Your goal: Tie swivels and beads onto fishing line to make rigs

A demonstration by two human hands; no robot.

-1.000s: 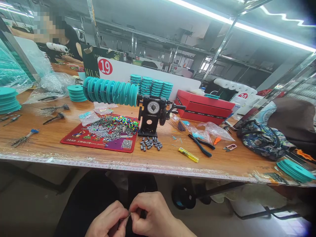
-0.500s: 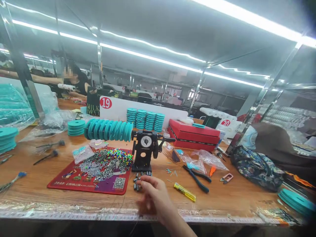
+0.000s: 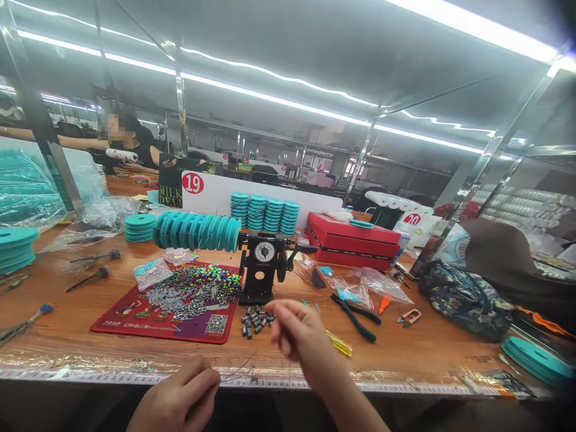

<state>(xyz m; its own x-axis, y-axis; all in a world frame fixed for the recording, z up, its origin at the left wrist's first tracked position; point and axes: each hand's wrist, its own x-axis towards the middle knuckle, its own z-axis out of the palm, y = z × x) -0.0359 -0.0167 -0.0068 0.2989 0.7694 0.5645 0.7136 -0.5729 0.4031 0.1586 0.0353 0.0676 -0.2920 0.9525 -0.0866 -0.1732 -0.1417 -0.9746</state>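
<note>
My left hand (image 3: 182, 396) is closed at the table's front edge, pinching a thin dark line (image 3: 240, 369) whose free end sticks out to the right. Above the table, my right hand (image 3: 299, 336) has its thumb and fingertips pressed together; whatever lies between them is too small to make out. Just left of those fingertips lies a pile of small grey metal cylinders (image 3: 254, 321). Behind the pile stands a black hand-crank winder (image 3: 260, 273) with a round dial, its shaft loaded with turquoise foam spools (image 3: 198, 233).
A red mat (image 3: 135, 321) bears heaped beads and swivels. To the right lie pliers (image 3: 355, 318), a yellow tube (image 3: 339, 345) and small clippers (image 3: 409, 317). A red box (image 3: 353, 240) and stacked turquoise spools (image 3: 265, 213) stand behind. Another person (image 3: 130, 141) works at the far left.
My left hand has come into view at the bottom with the line. My right hand has shifted right and slightly up, uncovering more of the grey cylinders, and its fingers are now pinched.
</note>
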